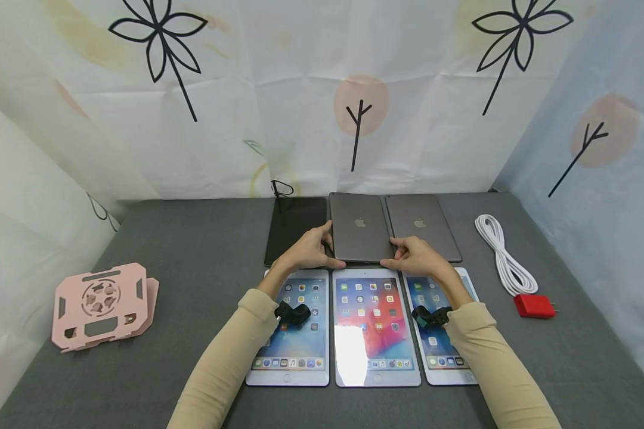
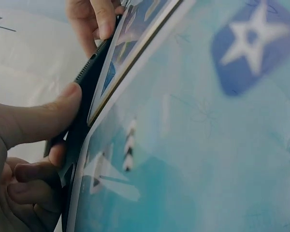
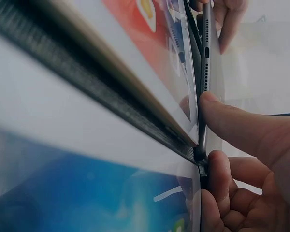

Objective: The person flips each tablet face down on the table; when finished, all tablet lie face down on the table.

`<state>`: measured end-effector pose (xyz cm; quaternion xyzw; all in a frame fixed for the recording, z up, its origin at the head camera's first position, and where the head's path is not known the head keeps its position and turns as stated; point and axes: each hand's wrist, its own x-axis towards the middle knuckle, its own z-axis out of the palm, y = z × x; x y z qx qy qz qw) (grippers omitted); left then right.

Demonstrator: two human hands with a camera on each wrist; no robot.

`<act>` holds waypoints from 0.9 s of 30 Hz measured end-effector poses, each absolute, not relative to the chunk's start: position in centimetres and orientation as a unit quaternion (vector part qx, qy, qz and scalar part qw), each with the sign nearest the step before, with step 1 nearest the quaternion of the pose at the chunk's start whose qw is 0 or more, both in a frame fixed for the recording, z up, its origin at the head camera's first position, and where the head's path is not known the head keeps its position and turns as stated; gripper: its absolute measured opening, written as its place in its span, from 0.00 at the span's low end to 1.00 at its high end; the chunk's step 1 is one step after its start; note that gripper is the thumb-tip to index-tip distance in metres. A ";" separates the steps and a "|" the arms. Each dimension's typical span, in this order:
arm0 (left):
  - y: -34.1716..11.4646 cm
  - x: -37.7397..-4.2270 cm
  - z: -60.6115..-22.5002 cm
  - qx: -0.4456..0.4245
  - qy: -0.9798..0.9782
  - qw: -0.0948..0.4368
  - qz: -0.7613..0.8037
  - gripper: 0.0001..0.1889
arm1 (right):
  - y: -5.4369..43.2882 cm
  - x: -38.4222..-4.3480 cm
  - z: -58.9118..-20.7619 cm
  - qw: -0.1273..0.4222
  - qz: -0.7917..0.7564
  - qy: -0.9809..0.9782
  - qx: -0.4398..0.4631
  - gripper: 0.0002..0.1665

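Between both hands is the middle grey tablet (image 1: 356, 229), back side up with an apple logo. My left hand (image 1: 311, 249) pinches its near left corner, thumb along the near edge. At the near right corner my right hand (image 1: 414, 257) grips it the same way. In the right wrist view the right thumb (image 3: 237, 121) presses the tablet's edge (image 3: 206, 58), where the port and speaker holes show. This edge looks slightly raised off the cloth. Just below lies a lit white tablet (image 1: 377, 328), screen up.
A dark tablet (image 1: 295, 223) lies left, another grey tablet (image 1: 424, 223) right. Lit white tablets (image 1: 300, 322) (image 1: 432, 345) lie under the forearms. A pink case (image 1: 104, 304) is far left; a white cable (image 1: 504, 253) and red charger (image 1: 533, 306) are at right.
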<state>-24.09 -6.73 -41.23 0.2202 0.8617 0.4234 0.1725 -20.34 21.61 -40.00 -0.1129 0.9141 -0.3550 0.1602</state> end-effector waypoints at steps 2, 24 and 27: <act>-6.7 -24.1 -41.2 0.221 0.866 0.171 0.415 0.61 | 21.6 -20.3 -40.0 0.160 -0.356 0.914 -0.114 0.45; -6.5 -25.1 -41.9 0.219 0.865 0.176 0.415 0.37 | 21.3 -20.2 -39.8 0.155 -0.363 0.913 -0.102 0.44; -6.5 -25.3 -41.8 0.221 0.860 0.181 0.422 0.28 | 21.2 -20.2 -39.7 0.152 -0.366 0.913 -0.102 0.44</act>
